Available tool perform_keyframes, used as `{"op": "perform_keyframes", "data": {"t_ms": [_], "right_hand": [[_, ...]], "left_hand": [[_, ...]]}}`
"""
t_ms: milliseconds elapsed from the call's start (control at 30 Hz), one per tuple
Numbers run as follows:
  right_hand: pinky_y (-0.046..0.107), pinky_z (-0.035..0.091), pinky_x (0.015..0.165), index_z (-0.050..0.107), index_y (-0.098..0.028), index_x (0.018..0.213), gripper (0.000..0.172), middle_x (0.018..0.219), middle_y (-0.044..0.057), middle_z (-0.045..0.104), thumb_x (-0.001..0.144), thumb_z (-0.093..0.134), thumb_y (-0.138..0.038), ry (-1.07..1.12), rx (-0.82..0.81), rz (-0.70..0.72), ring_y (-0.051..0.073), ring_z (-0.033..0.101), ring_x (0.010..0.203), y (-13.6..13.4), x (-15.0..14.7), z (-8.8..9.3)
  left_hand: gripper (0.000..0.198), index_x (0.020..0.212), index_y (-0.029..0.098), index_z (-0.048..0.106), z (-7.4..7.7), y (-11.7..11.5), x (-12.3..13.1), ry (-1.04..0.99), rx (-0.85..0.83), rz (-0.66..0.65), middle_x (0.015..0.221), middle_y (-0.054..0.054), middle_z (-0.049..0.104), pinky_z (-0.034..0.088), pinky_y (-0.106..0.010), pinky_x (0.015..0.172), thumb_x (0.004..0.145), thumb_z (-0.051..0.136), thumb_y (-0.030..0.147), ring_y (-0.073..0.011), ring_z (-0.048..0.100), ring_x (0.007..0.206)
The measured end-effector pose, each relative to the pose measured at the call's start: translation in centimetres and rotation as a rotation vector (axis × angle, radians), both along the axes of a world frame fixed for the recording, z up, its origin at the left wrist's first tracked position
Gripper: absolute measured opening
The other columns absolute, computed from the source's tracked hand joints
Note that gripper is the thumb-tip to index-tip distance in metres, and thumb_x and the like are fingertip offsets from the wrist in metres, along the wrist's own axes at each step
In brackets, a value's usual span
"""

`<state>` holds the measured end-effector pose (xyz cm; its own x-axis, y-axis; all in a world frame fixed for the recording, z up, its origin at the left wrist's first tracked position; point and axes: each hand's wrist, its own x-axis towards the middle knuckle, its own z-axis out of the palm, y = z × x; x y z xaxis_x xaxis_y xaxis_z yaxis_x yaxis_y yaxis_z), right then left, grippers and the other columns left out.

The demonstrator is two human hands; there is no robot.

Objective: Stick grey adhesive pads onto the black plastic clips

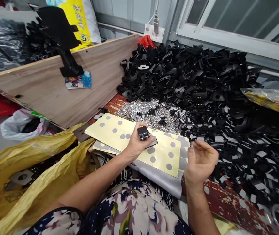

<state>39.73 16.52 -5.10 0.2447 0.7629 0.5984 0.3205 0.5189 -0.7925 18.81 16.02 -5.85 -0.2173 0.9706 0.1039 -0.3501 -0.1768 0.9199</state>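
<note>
My left hand [136, 143] is closed round a small black plastic part [144, 134], held just above a yellow backing sheet [119, 130] dotted with round grey stickers. My right hand [200, 160] hovers palm-up to the right of the sheet, its fingers loosely curled with thumb and fingertips close together; I cannot make out whether something small sits between them. More sheets lie stacked under the top one [176, 153].
A big heap of black plastic parts [203, 75] fills the table's back and right. A patch of small silver metal pieces [141, 112] lies behind the sheets. A wooden board [80, 88] stands at left, and a yellow bag [38, 176] lies at lower left.
</note>
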Motion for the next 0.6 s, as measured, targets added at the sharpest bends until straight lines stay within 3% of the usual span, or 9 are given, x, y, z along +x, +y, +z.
{"op": "perform_keyframes", "data": {"t_ms": [67,167,300,367,400,467,533,567,600], "right_hand": [[0.038,0.057,0.087,0.066,-0.025,0.113,0.016,0.101,0.006,0.068,0.104,0.062,-0.037,0.007,-0.2,0.192,0.022,0.067,0.093,0.3,-0.2,0.0],[0.031,0.055,0.073,0.068,-0.025,0.111,0.023,0.088,0.002,0.067,0.107,0.055,-0.043,-0.121,-0.435,0.536,0.018,0.065,0.08,0.2,-2.0,0.1],[0.025,0.054,0.064,0.063,-0.027,0.118,0.017,0.081,-0.004,0.059,0.105,0.061,-0.039,-0.062,-0.442,0.7,0.013,0.06,0.067,-0.6,-4.4,0.4],[0.027,0.056,0.068,0.058,-0.029,0.126,0.019,0.08,-0.004,0.06,0.11,0.054,-0.038,-0.059,-0.47,0.81,0.014,0.062,0.068,-1.0,-4.8,0.3],[0.029,0.058,0.073,0.056,-0.03,0.132,0.022,0.083,-0.003,0.064,0.111,0.05,-0.037,-0.117,-0.475,0.851,0.016,0.066,0.073,-1.0,-4.9,0.1],[0.038,0.06,0.089,0.056,-0.029,0.137,0.027,0.1,0.003,0.073,0.113,0.046,-0.036,-0.346,-0.395,0.842,0.021,0.072,0.095,-1.0,-5.0,-0.8],[0.05,0.054,0.107,0.06,-0.026,0.138,0.031,0.13,0.012,0.072,0.112,0.048,-0.039,-0.632,-0.216,0.741,0.03,0.066,0.125,-0.9,-5.1,-2.3],[0.056,0.05,0.113,0.061,-0.023,0.14,0.036,0.143,0.015,0.066,0.11,0.051,-0.042,-0.772,-0.125,0.692,0.035,0.059,0.138,-0.9,-5.1,-3.3],[0.062,0.045,0.118,0.06,-0.021,0.144,0.044,0.154,0.018,0.059,0.109,0.053,-0.046,-0.898,-0.044,0.653,0.039,0.051,0.147,-0.9,-5.2,-4.3]], "left_hand": [[0.058,0.113,0.027,0.048,0.1,-0.4,-0.1,-0.017,-0.028,-0.071,0.087,0.005,0.062,0.051,-0.025,0.069,0.074,0.091,0.027,-0.011,0.058,0.071],[0.062,0.119,0.029,0.044,0.3,-1.3,0.4,0.029,-0.053,-0.138,0.092,0.005,0.059,0.049,-0.023,0.065,0.075,0.088,0.023,-0.0099,0.056,0.069],[0.057,0.127,0.027,0.045,1.7,-3.1,-0.3,0.14,-0.012,-0.232,0.097,0.002,0.056,0.052,-0.025,0.069,0.081,0.077,0.019,-0.0119,0.058,0.077],[0.047,0.13,0.025,0.05,3.3,-5.0,-2.6,0.296,0.045,-0.26,0.102,-0.001,0.06,0.054,-0.028,0.075,0.087,0.069,0.018,-0.0147,0.061,0.084],[0.044,0.131,0.025,0.052,4.2,-6.3,-4.4,0.419,0.071,-0.205,0.104,-0.003,0.063,0.055,-0.029,0.077,0.089,0.064,0.016,-0.0159,0.063,0.087],[0.046,0.133,0.028,0.057,6.2,-9.9,-8.9,0.729,0.097,0.114,0.111,-0.004,0.066,0.055,-0.034,0.085,0.09,0.058,0.011,-0.0188,0.065,0.095],[0.047,0.128,0.031,0.062,7.9,-14.3,-14.3,1.045,0.074,0.726,0.119,-0.003,0.066,0.051,-0.042,0.103,0.086,0.063,0.012,-0.0246,0.063,0.11],[0.051,0.133,0.033,0.061,8.5,-16.5,-16.9,1.179,-0.018,0.929,0.125,-0.003,0.065,0.047,-0.048,0.112,0.085,0.065,0.016,-0.0287,0.062,0.117],[0.054,0.14,0.036,0.058,8.8,-18.4,-19.4,1.309,-0.185,1.001,0.13,-0.003,0.064,0.045,-0.052,0.114,0.088,0.063,0.021,-0.0315,0.061,0.12]]}}
